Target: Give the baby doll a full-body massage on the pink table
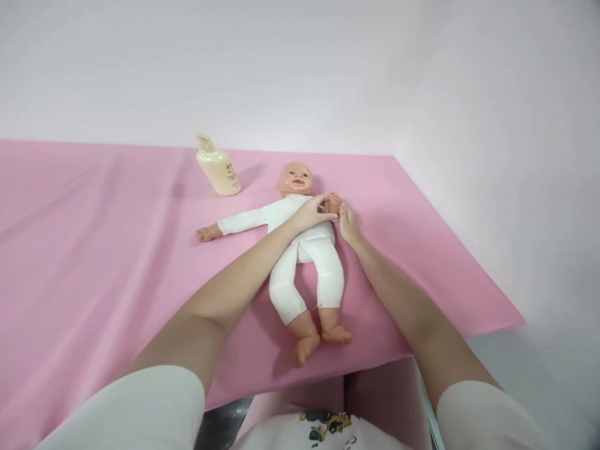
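A baby doll (304, 250) with a white cloth body and plastic head, hands and feet lies on its back, feet pointing toward me. My left hand (313, 211) reaches across its chest, thumb and fingers curved around the wrist of the doll's arm on the right side. Against the other side of that raised doll hand (334, 203) is my right hand (349, 223), fingers together and partly hidden. The doll's other arm (244, 220) stretches out to the left on the cloth.
A cream pump bottle (219, 167) stands at the back, left of the doll's head. Pink cloth (103, 250) with some creases covers the table. A white wall (234, 69) runs behind it, and the table's edge slopes along the right.
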A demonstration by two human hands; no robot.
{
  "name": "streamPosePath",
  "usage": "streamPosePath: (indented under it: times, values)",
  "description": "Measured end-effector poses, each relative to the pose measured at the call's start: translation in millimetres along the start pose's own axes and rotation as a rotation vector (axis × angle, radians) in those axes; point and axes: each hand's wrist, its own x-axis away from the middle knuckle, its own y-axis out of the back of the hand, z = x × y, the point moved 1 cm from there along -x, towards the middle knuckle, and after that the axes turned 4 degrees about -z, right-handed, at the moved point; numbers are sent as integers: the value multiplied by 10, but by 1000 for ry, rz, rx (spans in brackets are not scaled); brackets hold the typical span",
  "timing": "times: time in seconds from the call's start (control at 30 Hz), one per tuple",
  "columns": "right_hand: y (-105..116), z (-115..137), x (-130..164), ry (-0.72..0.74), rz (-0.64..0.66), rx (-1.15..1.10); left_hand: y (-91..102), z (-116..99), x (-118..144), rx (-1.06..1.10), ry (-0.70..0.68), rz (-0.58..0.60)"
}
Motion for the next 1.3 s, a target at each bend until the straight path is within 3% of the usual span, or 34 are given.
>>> streamPosePath:
  times: [0.63, 1.03, 1.3]
  values:
    - [-22, -7, 7, 61, -36, 104, -23, 2, -11, -36, 35, -22]
    - [-5, -59, 13, 28, 164, -44, -38, 46, 20, 67, -7, -48]
    - [-4, 76, 52, 109, 244, 186, -18, 40, -3, 9, -50, -148]
